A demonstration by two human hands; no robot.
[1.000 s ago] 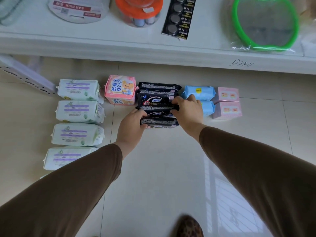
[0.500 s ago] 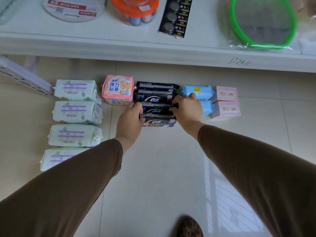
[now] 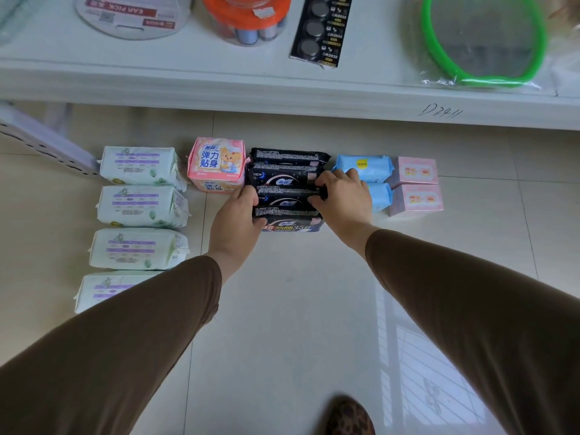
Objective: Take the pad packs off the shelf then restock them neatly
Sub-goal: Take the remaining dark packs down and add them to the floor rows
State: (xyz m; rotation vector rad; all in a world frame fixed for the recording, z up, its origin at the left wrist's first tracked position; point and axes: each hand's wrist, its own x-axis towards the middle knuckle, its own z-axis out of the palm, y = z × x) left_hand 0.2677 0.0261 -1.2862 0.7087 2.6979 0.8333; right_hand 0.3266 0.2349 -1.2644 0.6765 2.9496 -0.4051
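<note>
On the tiled floor [image 3: 282,309] below the white shelf [image 3: 219,86], in the head view, we had the pad packs laid out in rows. Our left hand [image 3: 233,221] gripped the left end of the black packs [image 3: 287,189], fingers curled round the nearest ones, and our right hand [image 3: 343,196] gripped the right end of the same stack, thumb and fingers pinching the edge. Those black packs lay in a column of four, touching one another, the nearest one showing large print on its front. Just left of them sat the pink pack [image 3: 216,164], with a second pink one tucked against its near side. Farther left ran a column of four white packs [image 3: 141,205] with purple labels, the nearest partly hidden under our left sleeve [image 3: 110,356]. Right of the black column lay two blue packs [image 3: 365,167], the nearer one partly covered by our right hand, and just beside them two pale pink boxes [image 3: 416,186]. Up on the shelf we saw a strip of coin batteries [image 3: 320,29], an orange-lidded tub [image 3: 248,17] and a green-rimmed item in plastic wrap [image 3: 483,39]. A patterned shoe [image 3: 348,417] showed at the bottom edge.
</note>
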